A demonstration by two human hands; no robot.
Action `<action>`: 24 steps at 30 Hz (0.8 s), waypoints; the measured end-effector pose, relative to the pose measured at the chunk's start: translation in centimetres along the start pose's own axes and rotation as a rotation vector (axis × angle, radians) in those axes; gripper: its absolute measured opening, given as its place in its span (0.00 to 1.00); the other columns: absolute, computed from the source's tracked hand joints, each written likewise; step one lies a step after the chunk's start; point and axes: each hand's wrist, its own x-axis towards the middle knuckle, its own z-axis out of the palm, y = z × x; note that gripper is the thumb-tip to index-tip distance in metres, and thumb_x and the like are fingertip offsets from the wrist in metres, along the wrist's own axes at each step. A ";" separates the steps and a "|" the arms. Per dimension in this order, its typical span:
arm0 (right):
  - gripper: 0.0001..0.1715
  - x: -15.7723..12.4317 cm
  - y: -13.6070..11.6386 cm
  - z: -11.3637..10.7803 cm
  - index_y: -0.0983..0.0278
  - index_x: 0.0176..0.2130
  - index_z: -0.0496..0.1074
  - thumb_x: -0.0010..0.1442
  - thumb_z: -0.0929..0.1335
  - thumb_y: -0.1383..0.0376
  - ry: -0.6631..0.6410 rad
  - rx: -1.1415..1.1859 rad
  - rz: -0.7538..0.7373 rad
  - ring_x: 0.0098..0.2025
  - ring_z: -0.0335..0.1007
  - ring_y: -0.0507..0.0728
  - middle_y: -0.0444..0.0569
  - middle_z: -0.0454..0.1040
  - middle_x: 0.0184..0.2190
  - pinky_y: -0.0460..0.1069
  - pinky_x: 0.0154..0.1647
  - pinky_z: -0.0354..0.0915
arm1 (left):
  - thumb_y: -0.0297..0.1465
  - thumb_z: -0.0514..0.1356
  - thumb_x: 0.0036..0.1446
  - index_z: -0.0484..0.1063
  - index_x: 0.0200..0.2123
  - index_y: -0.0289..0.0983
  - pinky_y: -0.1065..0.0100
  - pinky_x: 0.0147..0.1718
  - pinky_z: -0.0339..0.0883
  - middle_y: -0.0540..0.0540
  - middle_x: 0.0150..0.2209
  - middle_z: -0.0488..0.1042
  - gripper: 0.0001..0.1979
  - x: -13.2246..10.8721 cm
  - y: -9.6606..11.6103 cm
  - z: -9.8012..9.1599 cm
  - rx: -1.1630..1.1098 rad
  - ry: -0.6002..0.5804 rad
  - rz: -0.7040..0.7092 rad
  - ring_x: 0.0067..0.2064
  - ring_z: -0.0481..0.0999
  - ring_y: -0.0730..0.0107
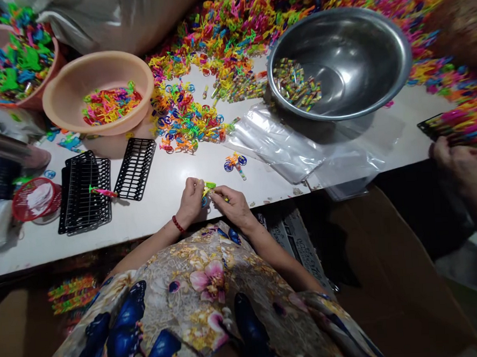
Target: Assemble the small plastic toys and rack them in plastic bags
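Near the table's front edge, my left hand [188, 199] pinches a small yellow-green plastic toy [209, 185] with a blue ring-like part under it. My right hand [232, 204] closes on the same toy from the other side, and its fingers hide part of it. Just beyond my hands lie an orange toy bicycle with dark blue wheels [234, 160] and a small tube of coloured candies [241, 171]. Farther back is a heap of multicoloured toy bicycles [186, 117].
Black plastic racks [88, 193], a red basket [38, 200] and a peach basin [96, 63] stand left. Clear plastic bags [279, 143] lie below a steel bowl [359, 36] holding candy tubes. Another person's hand [459, 157] holds a loaded rack at right.
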 end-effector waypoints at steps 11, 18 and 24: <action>0.18 -0.1 -0.9 0.3 0.62 0.38 0.76 0.63 0.67 0.50 0.073 0.009 0.029 0.29 0.71 0.55 0.46 0.76 0.28 0.50 0.31 0.69 | 0.46 0.61 0.61 0.63 0.32 0.40 0.72 0.28 0.58 0.54 0.26 0.63 0.17 0.3 0.8 0.9 0.025 0.022 0.068 0.28 0.62 0.74; 0.15 0.7 0.1 -0.3 0.50 0.34 0.78 0.57 0.68 0.45 0.062 -0.053 0.028 0.29 0.77 0.64 0.51 0.80 0.30 0.59 0.28 0.74 | 0.55 0.55 0.58 0.61 0.32 0.42 0.64 0.32 0.59 0.51 0.27 0.63 0.22 0.9 -1.0 1.9 0.054 0.057 0.022 0.30 0.62 0.68; 0.17 2.8 2.4 -0.9 0.41 0.28 0.79 0.40 0.71 0.38 -0.003 0.022 0.139 0.26 0.77 0.68 0.55 0.80 0.30 0.62 0.25 0.71 | 0.56 0.54 0.56 0.59 0.29 0.47 0.57 0.31 0.55 0.47 0.26 0.63 0.19 2.3 -0.8 1.5 0.152 0.042 0.023 0.29 0.64 0.64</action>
